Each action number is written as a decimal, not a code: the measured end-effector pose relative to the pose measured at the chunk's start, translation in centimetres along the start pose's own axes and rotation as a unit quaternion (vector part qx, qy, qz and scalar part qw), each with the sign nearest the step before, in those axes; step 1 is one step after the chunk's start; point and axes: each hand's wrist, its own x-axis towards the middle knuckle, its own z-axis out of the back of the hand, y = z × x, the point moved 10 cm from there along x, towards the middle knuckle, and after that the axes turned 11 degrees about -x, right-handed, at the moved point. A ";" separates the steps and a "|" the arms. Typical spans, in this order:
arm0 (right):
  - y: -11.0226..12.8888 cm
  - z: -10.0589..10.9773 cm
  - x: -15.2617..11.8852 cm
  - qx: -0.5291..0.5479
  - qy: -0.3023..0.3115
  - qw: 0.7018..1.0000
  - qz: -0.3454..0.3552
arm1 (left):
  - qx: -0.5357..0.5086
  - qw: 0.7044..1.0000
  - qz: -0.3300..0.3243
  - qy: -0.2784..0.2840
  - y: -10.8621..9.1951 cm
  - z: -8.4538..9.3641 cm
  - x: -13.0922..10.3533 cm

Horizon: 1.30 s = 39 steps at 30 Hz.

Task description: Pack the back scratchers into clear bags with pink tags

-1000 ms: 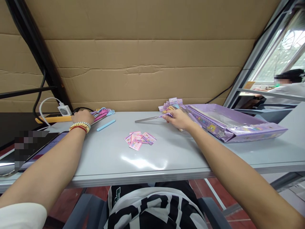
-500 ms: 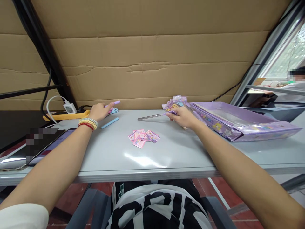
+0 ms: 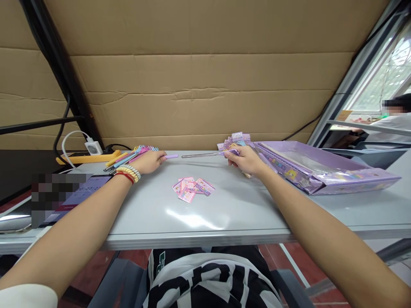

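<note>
My left hand [image 3: 150, 161], wearing beaded bracelets and a red cord, is closed on a light purple tube [image 3: 172, 156] that points right. My right hand [image 3: 243, 160] grips the purple end of a thin metal rod [image 3: 199, 155], which looks like a telescopic back scratcher. The rod's bare tip points left at the tube, with a small gap between them. Beside my left wrist lies a bundle of colourful back scratchers [image 3: 131, 156] with claw-like heads. Several pink printed cards [image 3: 192, 188] lie between my hands. Behind my right hand are small purple packets [image 3: 237, 139].
A purple printed box [image 3: 321, 167] with a clear window lies at the right. At the left are a yellow power strip [image 3: 105, 157], a white charger [image 3: 93, 147] and a phone [image 3: 80, 188]. Cardboard [image 3: 192, 98] stands behind the desk; a person [image 3: 393, 124] is at the far right.
My left hand has moved right with the purple tube, now lined up with the rod's tip. The bundle at the left has come into view; the loose blue tube is no longer visible.
</note>
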 end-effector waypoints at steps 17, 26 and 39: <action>0.5 -0.2 -0.2 0.061 0.014 0.998 0.003 | -0.029 0.999 -0.027 0.010 -0.7 -0.4 -0.1; -0.8 -0.8 -0.1 0.195 0.031 0.980 -0.040 | -0.172 0.985 -0.014 -0.004 -0.8 0.3 -0.5; -0.1 -1.3 -0.2 0.220 0.061 0.973 -0.046 | -0.218 0.975 -0.007 0.034 -3.9 -0.1 -1.1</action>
